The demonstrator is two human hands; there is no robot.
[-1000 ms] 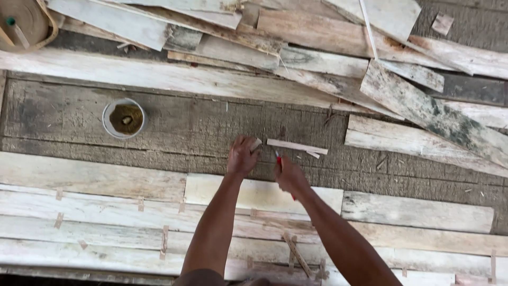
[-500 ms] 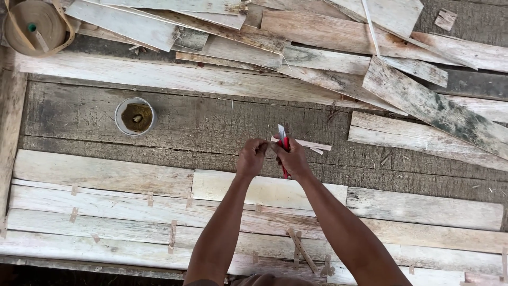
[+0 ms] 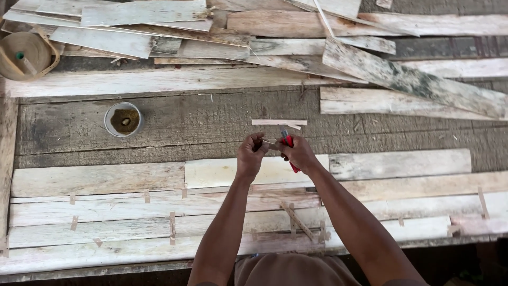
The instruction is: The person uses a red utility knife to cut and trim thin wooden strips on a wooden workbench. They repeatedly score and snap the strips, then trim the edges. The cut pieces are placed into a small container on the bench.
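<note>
Two hands meet over the middle of the surface (image 3: 159, 119): left hand (image 3: 251, 155) is closed around a small pale wood sliver (image 3: 269, 143), right hand (image 3: 299, 154) is clenched on a red-handled knife (image 3: 288, 142) with the blade end up against that sliver. A second ago the hands were slightly apart and the red tool barely showed; half a second ago they had come together, and now they sit tighter, with the knife on the piece, so my read is that trimming or whittling of the sliver is under way. Just beyond the hands lies a thin wood strip (image 3: 279, 122), flat on the dark plank, in about the same spot as before. Nearer the body, pale boards (image 3: 106, 222) lie side by side, joined by small cross tabs. Containers: a white cup (image 3: 124, 119) stands upright well to the left, holding something brownish-yellow, can't tell what. At the top left corner, a round tan basket (image 3: 24, 53) holds a stick-like thing with a green tip. Along the far edge, loose weathered planks (image 3: 413, 82) are stacked unevenly.
</note>
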